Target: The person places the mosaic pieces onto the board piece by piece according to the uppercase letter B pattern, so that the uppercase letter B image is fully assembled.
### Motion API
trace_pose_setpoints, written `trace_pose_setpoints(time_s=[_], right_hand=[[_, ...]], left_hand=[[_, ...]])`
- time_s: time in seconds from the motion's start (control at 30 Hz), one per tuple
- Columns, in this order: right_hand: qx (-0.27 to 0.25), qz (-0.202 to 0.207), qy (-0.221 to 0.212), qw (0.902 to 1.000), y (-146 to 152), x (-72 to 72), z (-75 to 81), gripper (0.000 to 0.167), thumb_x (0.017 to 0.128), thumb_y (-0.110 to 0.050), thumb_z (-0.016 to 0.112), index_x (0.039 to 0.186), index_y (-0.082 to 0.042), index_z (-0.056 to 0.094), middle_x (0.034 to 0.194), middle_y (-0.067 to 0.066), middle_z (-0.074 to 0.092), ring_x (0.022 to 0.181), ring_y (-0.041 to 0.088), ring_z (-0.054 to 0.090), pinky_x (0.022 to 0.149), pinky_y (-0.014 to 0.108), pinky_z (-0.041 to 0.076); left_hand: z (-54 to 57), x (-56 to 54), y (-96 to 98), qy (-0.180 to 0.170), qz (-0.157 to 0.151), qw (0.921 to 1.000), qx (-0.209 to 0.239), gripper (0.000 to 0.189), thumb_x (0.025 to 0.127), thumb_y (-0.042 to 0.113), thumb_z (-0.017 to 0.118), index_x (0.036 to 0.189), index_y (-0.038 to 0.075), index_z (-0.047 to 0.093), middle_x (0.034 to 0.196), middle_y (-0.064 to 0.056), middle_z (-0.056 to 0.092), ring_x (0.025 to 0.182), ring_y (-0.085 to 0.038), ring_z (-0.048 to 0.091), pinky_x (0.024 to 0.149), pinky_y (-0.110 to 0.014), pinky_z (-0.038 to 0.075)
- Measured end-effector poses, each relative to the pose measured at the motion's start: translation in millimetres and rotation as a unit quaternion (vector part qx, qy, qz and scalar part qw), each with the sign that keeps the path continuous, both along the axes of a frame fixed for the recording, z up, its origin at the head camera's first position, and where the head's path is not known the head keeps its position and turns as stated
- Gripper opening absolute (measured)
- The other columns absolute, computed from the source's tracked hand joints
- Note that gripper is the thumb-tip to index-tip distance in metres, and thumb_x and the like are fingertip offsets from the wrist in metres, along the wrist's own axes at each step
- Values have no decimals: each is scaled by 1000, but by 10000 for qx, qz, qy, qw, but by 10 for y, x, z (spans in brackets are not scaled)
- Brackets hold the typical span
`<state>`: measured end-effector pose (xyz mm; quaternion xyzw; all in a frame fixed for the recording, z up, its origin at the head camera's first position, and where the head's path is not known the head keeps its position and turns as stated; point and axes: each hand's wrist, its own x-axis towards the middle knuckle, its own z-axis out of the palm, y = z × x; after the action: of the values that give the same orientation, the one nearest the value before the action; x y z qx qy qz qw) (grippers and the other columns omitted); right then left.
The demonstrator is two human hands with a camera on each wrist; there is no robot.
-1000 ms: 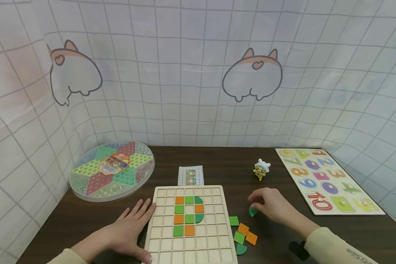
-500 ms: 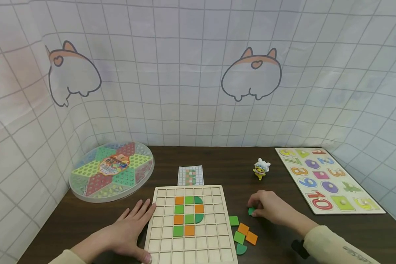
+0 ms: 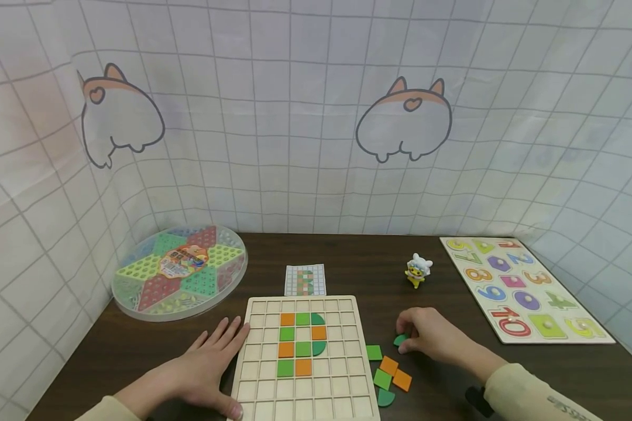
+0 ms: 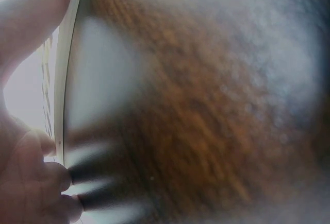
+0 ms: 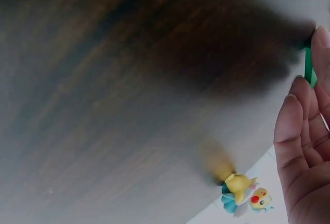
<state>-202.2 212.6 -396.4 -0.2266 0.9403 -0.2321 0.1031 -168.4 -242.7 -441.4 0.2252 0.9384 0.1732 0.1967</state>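
Observation:
A wooden grid board [image 3: 339, 386] lies in front of me, with several orange, light green and rounded dark green tiles set in its cells. My left hand [image 3: 208, 368] rests against its left edge, fingers spread and straight, thumb [image 4: 36, 18] on the near-left rim. To the right of the board, my right hand [image 3: 434, 336] pinches a rounded dark green tile [image 3: 399, 340] between thumb and fingers. In the right wrist view that tile [image 5: 309, 67] shows edge-on, partly covered by fingers. Beside the board lie loose orange tiles [image 3: 402, 380], light green tiles [image 3: 374, 352] and one rounded dark green tile [image 3: 385, 398].
A printed pattern card [image 3: 305, 280] lies behind the board. A round Chinese checkers board [image 3: 181, 272] is at the back left. A small yellow-and-white figurine [image 3: 418, 270] stands beyond my right hand, and a number puzzle board [image 3: 521, 289] lies at the right.
My right hand has come slightly nearer, and the rounded dark green tile has turned between its fingers. The left hand and the board tiles stay in place.

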Motion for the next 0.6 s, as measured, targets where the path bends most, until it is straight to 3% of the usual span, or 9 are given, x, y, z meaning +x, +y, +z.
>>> trace_pose_setpoints(time_s=[0.3, 0.6], right_hand=[[-71, 96, 40, 9999, -60, 14, 50, 21, 84, -15, 84, 77, -18, 64, 72, -10, 58, 63, 2, 48, 58, 22, 43], [-817, 111, -124, 9965, -324, 81, 118, 16, 89, -17, 79, 84, -16, 65, 77, -9, 61, 66, 3, 52, 60, 23, 46]], left_hand=[[-6, -3, -8, 42, -2, 10000, 32, 144, 60, 89, 72, 166, 15, 10, 173, -16, 3, 159, -43, 0, 117, -76, 10], [-21, -17, -7, -27, 25, 10000, -22, 143, 60, 89, 72, 166, 16, 10, 173, -15, 2, 159, -42, 0, 118, -75, 10]])
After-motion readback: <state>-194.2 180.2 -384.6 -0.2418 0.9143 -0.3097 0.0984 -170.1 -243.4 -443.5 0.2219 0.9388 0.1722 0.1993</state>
